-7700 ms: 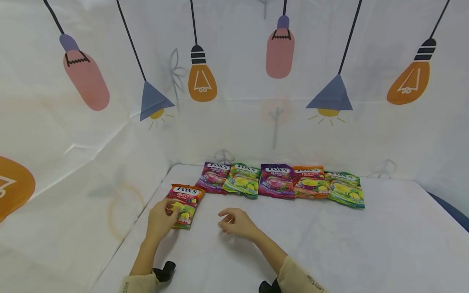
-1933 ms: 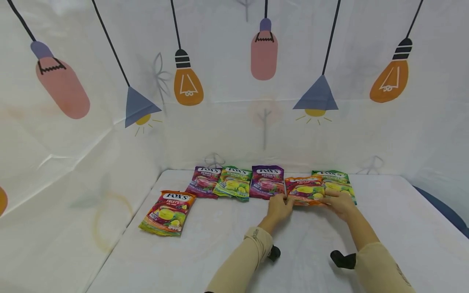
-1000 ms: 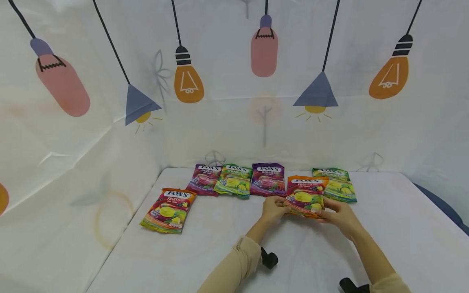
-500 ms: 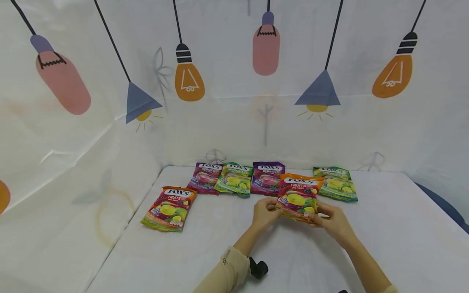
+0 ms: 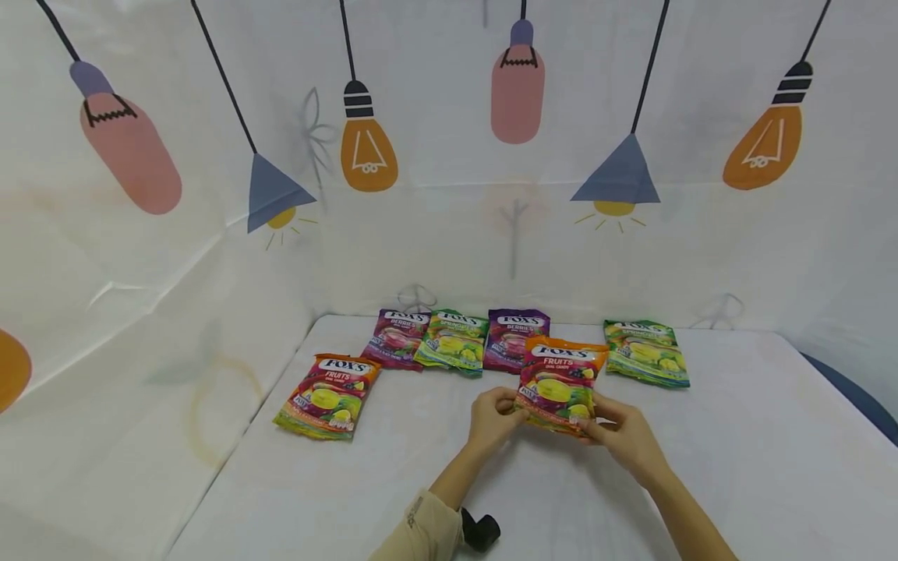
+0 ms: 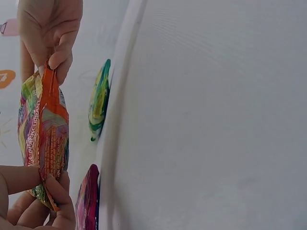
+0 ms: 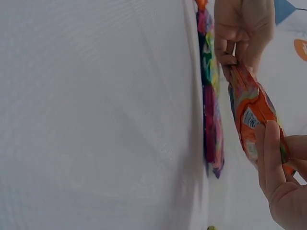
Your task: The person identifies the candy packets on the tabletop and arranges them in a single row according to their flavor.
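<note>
An orange-and-red bag of fruit candy is held up off the table between both hands, its printed front toward the head camera. The left hand pinches its lower left corner, the right hand its lower right corner. Both wrist views show the bag edge-on, with thumbs and fingers on opposite faces. Behind it lie a purple bag of berry candy, partly covered, and a green candy bag on the right.
A second orange fruit candy bag lies at the left of the white table. Another purple bag and another green bag overlap in the back row. A printed cloth hangs behind.
The orange candy bag was gripped in the back row, lifted out, and brought nearer and leftward, leaving a gap beside the right green bag. Earlier, the left hand held the other orange bag.
</note>
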The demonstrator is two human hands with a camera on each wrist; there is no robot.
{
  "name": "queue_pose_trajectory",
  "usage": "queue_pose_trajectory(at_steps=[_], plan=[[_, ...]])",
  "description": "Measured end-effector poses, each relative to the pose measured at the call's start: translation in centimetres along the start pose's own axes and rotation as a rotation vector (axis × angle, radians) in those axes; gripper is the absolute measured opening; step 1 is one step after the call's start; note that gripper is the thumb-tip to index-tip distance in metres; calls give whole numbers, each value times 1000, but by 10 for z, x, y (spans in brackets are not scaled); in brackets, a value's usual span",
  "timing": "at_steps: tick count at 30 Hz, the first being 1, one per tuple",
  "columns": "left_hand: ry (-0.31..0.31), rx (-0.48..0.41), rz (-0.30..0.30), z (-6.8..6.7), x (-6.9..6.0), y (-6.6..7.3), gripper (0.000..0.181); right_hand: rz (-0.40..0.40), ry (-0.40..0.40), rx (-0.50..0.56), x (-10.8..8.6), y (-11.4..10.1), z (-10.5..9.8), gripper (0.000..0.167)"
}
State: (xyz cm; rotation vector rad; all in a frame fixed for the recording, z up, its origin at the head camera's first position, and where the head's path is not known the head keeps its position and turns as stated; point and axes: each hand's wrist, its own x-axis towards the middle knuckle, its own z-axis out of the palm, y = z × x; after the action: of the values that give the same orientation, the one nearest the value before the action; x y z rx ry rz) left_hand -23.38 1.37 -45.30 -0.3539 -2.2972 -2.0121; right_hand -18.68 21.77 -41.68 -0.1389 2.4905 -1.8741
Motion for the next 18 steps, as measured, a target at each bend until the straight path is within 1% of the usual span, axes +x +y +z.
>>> queue_pose_trajectory(at_steps=[6,10,16,18], plan=[[7,-4,14,-5,-7,0,20,0,6,-4,-4,1,6,53],[12,-3,24,-9,-14,4,19,2,4,6,-6,2,11,52],[4,-14,46,-23,-31,32,18,10,1,20,-8,0,21,52],[7,-13,48,-26,-35,38,19,3,-8,22,-9,0,24,51]])
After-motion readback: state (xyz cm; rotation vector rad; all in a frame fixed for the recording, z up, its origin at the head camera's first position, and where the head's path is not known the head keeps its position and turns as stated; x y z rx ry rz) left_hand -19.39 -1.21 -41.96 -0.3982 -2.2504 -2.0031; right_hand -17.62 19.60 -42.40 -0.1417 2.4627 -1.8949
